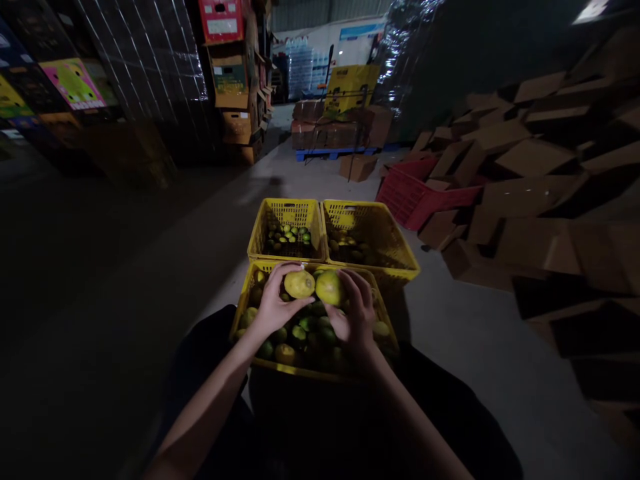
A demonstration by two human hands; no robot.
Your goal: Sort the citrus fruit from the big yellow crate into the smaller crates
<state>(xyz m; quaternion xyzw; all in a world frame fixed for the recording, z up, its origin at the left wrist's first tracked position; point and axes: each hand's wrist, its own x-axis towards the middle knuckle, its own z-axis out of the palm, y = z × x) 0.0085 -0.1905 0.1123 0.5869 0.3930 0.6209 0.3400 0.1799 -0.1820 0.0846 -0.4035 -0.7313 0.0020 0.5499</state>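
Note:
A yellow plastic crate [243, 308] full of yellow and green citrus fruits sits right in front of my knees. My left hand [274, 303] is closed round a yellow fruit [299, 284] held just above the pile. My right hand [356, 312] grips a second yellow-green fruit [329, 287] beside it, and the two fruits almost touch. Beyond stand two more yellow crates, the left one [287, 215] with several small green fruits at its bottom, the right one [376, 230] with a few darker fruits.
A red crate [415, 193] lies tipped against a big heap of flattened cardboard boxes [540, 180] on the right. Stacked cartons and a wrapped pallet [150, 73] rise on the left. More boxes on a blue pallet [333, 130] stand further down the concrete floor.

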